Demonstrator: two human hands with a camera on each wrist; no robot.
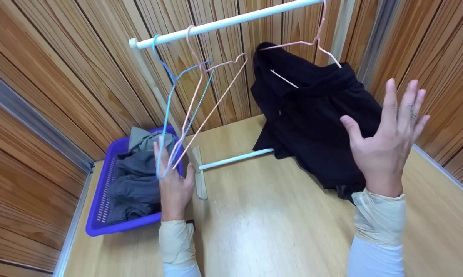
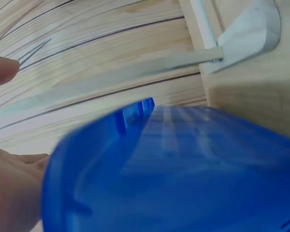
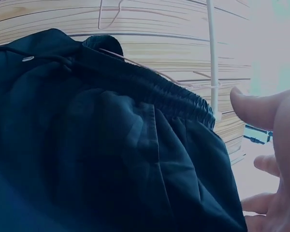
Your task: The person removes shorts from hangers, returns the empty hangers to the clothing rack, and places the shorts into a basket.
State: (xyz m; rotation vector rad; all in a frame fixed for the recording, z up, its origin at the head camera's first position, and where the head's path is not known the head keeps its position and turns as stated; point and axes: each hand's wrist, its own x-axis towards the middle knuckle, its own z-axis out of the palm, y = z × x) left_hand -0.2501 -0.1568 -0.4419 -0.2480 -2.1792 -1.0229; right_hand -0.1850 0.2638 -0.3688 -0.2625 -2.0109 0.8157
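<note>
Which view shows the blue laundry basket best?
The head view: the basket sits whole beside the left hand, clothes inside. The left wrist view shows only its blurred rim; the right wrist view misses it.

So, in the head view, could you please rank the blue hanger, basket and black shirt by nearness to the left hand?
1. Blue hanger: its lower end at the left hand's fingers.
2. Basket: just left.
3. Black shirt: far right on the rack.

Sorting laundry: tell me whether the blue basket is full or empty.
Partly full: the blue basket holds crumpled grey clothes heaped to its rim.
</note>
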